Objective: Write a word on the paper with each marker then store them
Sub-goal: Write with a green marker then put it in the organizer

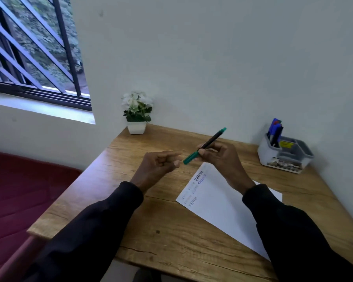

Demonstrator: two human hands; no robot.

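My right hand (pixel 218 157) grips a green marker (pixel 207 144) above the wooden desk, its green cap pointing toward my left hand and its green tail raised up and right. Just left of the cap, my left hand (pixel 159 163) hovers with curled fingers that hold nothing. Below the hands lies a white paper (pixel 216 202) with the same word written several times in different colours near its left corner. A grey organizer (pixel 284 154) at the back right holds several markers (pixel 274 131) upright.
A small white pot of white flowers (pixel 137 113) stands at the desk's back left corner by the wall. The desk (pixel 167 226) meets the wall at back and right. A dark red seat (pixel 18 192) lies to the left, below a barred window.
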